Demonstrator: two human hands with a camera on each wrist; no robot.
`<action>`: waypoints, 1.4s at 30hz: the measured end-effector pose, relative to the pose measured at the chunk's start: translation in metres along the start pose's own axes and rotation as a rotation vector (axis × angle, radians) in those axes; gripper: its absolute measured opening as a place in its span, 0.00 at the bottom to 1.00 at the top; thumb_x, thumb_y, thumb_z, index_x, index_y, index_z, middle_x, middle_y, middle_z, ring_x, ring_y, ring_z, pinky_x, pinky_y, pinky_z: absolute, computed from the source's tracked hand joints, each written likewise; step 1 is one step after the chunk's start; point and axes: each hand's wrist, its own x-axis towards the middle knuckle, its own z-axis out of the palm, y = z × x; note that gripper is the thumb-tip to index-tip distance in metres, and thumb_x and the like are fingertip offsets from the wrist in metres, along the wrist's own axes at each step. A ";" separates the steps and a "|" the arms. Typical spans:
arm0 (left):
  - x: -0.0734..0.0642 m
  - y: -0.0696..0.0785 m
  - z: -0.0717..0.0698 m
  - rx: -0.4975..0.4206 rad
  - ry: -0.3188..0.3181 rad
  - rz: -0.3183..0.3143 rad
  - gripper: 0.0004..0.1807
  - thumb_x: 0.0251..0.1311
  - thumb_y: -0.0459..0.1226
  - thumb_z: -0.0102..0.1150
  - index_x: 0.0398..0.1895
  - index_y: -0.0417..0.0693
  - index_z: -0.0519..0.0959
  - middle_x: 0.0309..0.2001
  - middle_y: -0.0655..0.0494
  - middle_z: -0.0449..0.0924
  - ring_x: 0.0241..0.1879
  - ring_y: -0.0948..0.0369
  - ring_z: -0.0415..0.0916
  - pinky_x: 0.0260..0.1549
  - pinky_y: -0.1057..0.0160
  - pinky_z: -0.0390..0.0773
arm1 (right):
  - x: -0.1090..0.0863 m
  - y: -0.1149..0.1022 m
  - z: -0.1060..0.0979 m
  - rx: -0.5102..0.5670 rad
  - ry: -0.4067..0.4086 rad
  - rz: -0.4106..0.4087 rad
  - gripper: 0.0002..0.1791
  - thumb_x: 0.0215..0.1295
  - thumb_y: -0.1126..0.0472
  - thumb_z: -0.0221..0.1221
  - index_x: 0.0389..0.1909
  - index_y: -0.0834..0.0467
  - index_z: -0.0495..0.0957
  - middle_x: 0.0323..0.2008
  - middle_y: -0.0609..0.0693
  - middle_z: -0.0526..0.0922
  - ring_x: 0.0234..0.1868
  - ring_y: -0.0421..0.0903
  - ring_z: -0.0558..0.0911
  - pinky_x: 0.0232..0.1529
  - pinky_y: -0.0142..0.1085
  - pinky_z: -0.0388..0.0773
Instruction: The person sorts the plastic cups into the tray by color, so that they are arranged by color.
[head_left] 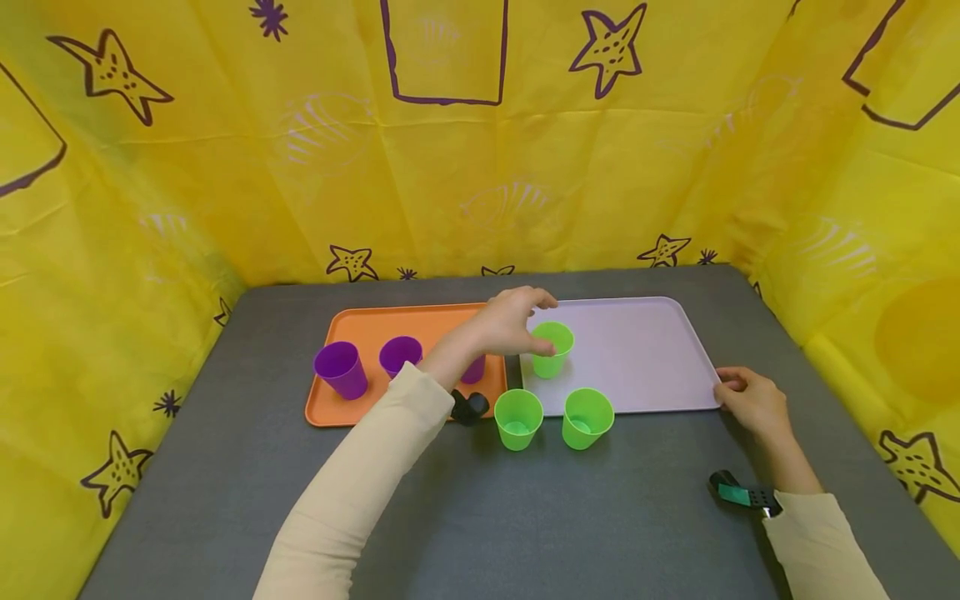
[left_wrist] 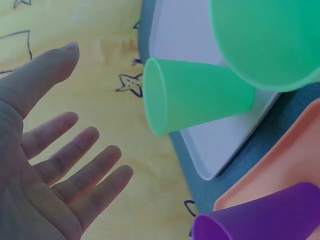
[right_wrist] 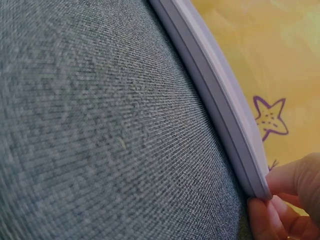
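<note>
A yellow cloth (head_left: 435,183) printed with starfish and shells rises behind the lilac tray (head_left: 630,358) and to both sides of it. The grey counter (head_left: 600,508) carries the tray and spreads out in front of it. The orange tray (head_left: 442,317), of similar size, lies just to the left of the lilac tray, with a narrow gap between them. Cream sleeves (head_left: 367,492) reach in from the front of the lilac tray, one to its left and one to its right. The left hand (head_left: 510,321) hovers over the left end of the lilac tray, thumb and fingers spread apart and holding nothing. The right hand (head_left: 753,404) is at the lilac tray's near right corner, its fingers pinching the rim. One green cup (head_left: 551,364) stands upright on the lilac tray near its left edge, beneath the left hand. Two front green cups (head_left: 587,421) stand upright on the counter just before the lilac tray's near edge, towards its left. Three purple cups (head_left: 341,372) are on the orange tray, left of the lilac tray, two partly hidden by the left arm. Black wrist devices (head_left: 470,408) sit on both wrists, in front of the lilac tray.
</note>
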 end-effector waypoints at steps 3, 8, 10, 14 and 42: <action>-0.008 0.002 0.000 -0.020 -0.004 0.027 0.35 0.46 0.46 0.68 0.59 0.48 0.69 0.58 0.57 0.71 0.56 0.56 0.70 0.54 0.59 0.70 | 0.000 0.001 0.000 -0.003 -0.004 0.008 0.20 0.57 0.61 0.53 0.49 0.67 0.74 0.33 0.62 0.82 0.19 0.33 0.73 0.20 0.29 0.69; -0.022 0.001 0.004 -0.064 -0.022 0.074 0.36 0.46 0.45 0.69 0.60 0.46 0.69 0.59 0.57 0.70 0.56 0.54 0.70 0.53 0.60 0.72 | 0.000 0.001 0.001 -0.001 -0.011 0.020 0.20 0.57 0.60 0.53 0.49 0.68 0.74 0.33 0.62 0.82 0.19 0.34 0.74 0.20 0.29 0.69; -0.028 0.000 0.007 -0.067 -0.029 0.083 0.36 0.45 0.45 0.69 0.60 0.46 0.69 0.59 0.57 0.70 0.56 0.54 0.70 0.53 0.60 0.72 | 0.000 0.001 0.001 0.002 -0.015 0.022 0.20 0.57 0.60 0.53 0.49 0.68 0.74 0.33 0.62 0.82 0.19 0.34 0.74 0.20 0.29 0.69; -0.040 -0.004 0.015 -0.048 -0.038 0.094 0.36 0.46 0.45 0.69 0.60 0.46 0.69 0.58 0.57 0.71 0.54 0.57 0.71 0.52 0.62 0.72 | 0.000 0.000 0.000 0.003 -0.015 0.022 0.20 0.58 0.60 0.53 0.49 0.68 0.74 0.33 0.62 0.82 0.19 0.35 0.74 0.20 0.29 0.69; -0.079 -0.040 0.060 -0.207 -0.125 0.147 0.40 0.42 0.47 0.71 0.62 0.49 0.67 0.59 0.61 0.70 0.56 0.64 0.67 0.55 0.61 0.70 | -0.001 0.000 0.000 -0.002 -0.011 0.023 0.21 0.57 0.60 0.53 0.49 0.67 0.74 0.34 0.62 0.82 0.21 0.37 0.75 0.22 0.29 0.69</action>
